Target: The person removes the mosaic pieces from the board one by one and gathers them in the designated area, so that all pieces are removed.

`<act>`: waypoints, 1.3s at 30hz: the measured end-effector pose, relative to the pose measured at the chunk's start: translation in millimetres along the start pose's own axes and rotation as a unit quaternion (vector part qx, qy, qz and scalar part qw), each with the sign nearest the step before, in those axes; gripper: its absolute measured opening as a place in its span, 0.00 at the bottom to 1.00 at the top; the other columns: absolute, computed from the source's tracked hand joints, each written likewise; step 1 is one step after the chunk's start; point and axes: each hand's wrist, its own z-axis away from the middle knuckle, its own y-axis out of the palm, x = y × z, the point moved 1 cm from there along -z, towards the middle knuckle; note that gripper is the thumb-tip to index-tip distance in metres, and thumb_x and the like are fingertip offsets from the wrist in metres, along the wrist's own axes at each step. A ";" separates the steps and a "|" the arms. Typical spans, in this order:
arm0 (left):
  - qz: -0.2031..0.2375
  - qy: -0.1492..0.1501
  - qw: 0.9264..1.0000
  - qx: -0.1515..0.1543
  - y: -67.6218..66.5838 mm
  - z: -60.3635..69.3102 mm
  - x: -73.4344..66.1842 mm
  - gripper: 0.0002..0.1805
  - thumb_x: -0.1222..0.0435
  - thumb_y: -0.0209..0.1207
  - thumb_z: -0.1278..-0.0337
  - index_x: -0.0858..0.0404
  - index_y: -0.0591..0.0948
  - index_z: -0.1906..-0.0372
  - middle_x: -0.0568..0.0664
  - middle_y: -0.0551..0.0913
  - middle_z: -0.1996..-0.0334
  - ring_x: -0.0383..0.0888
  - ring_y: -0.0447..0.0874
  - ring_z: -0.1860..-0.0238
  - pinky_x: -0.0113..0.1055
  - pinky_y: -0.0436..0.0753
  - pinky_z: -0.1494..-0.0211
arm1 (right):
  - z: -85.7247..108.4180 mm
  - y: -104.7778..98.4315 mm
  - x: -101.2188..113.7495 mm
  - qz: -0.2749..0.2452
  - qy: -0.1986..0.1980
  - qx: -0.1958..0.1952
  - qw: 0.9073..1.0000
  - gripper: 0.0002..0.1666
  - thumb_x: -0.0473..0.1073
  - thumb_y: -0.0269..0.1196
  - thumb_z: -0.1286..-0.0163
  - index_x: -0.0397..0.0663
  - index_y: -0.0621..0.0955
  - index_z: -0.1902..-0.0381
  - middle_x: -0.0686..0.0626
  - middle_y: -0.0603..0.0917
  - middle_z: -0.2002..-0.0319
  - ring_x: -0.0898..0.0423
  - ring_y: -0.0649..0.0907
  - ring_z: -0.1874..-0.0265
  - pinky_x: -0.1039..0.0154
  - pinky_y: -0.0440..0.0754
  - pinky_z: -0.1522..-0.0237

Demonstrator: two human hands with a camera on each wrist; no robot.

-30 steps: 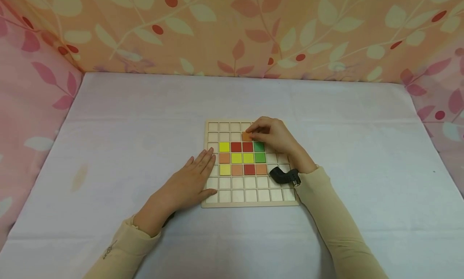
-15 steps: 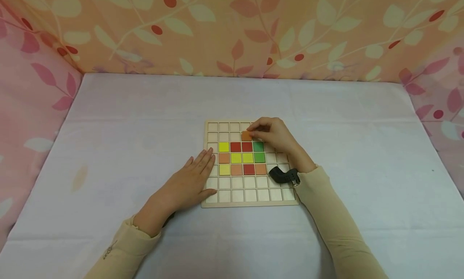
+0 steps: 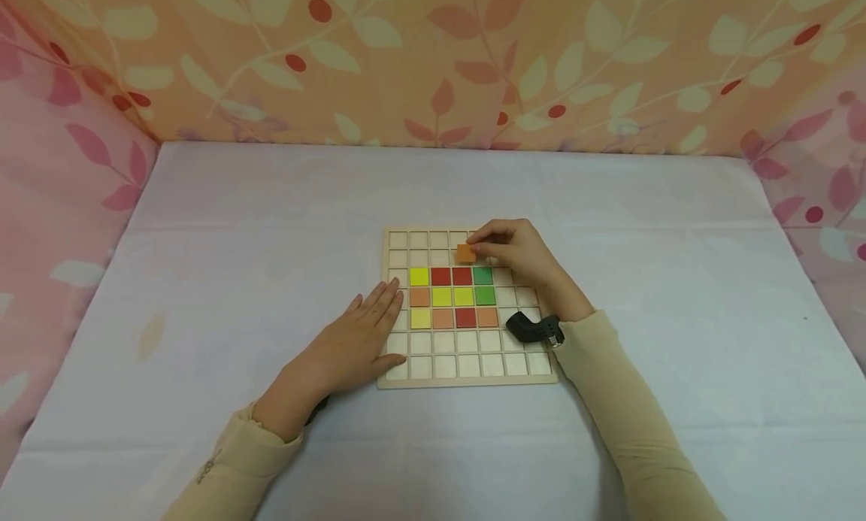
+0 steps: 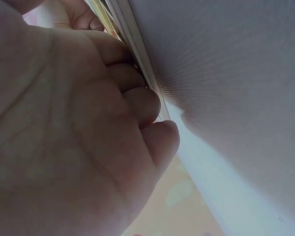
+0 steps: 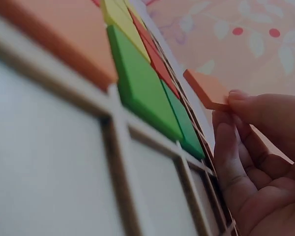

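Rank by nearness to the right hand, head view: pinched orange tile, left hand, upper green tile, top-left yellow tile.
1. orange tile: pinched in the right hand
2. upper green tile: just below that hand in the image
3. top-left yellow tile: farther left
4. left hand: at the left edge of the board

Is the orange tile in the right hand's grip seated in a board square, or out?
Out: the right wrist view shows the orange tile pinched in the right hand's grip, apart from the board.
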 end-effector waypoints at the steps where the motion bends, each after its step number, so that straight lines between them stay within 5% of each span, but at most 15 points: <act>1: 0.001 0.000 1.000 0.001 0.2 -0.4 -0.3 0.46 0.50 0.55 0.37 0.74 0.48 0.28 0.62 0.40 0.26 0.56 0.36 0.27 0.53 0.49 0.29 | 1.0 -1.7 0.0 0.003 0.001 -0.002 1.000 0.09 0.30 0.63 0.38 0.29 0.83 0.61 0.42 0.85 0.64 0.56 0.83 0.68 0.66 0.80 0.63; 26: -0.001 0.001 1.000 -0.006 1.2 -1.5 -0.2 0.46 0.50 0.56 0.37 0.74 0.49 0.28 0.63 0.41 0.26 0.56 0.36 0.27 0.53 0.49 0.29 | 21.6 -39.0 -4.2 0.040 0.058 -0.056 0.996 0.10 0.34 0.66 0.39 0.33 0.84 0.61 0.50 0.86 0.68 0.57 0.83 0.70 0.68 0.78 0.62; 39: -0.008 0.001 1.000 -0.007 3.3 -1.2 1.5 0.46 0.49 0.56 0.38 0.74 0.50 0.29 0.63 0.42 0.27 0.56 0.37 0.27 0.54 0.50 0.30 | 34.6 -58.1 -8.4 0.031 0.049 -0.059 0.997 0.12 0.34 0.65 0.39 0.28 0.82 0.60 0.52 0.86 0.70 0.59 0.82 0.70 0.70 0.78 0.65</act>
